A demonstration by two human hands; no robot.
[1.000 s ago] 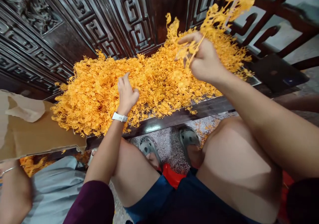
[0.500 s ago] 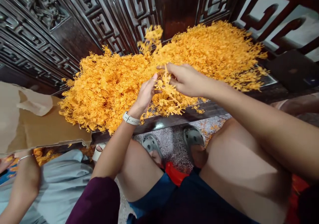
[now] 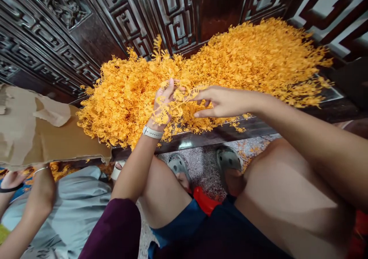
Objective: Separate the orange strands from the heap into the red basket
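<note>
An orange branching sprig [image 3: 179, 107], plastic-looking with small flower-like tips, stretches across the front of my left hand [image 3: 164, 99]. My left hand appears to grip it, its thumb raised, with part of the fingers behind the sprig. To the right, my right hand [image 3: 220, 101] is open, its thumb held apart from the stretched fingers. Its fingertips are at the sprig's right end; whether they touch is unclear. Both hands are above the front of a large heap of similar orange sprigs [image 3: 123, 98].
The heap lies on a dark wooden bench [image 3: 198, 138] against a carved backrest [image 3: 129, 25]. Torn cardboard [image 3: 66, 140] lies at left, beside another person's forearm [image 3: 43, 197]. Below are my grey clogs [image 3: 228, 159], a red item [image 3: 205, 201] and speckled floor [image 3: 198, 167] with orange bits.
The sprig has swung leftward across my left hand. My right hand's thumb and fingers have spread from their closed hold. The view has shifted slightly.
</note>
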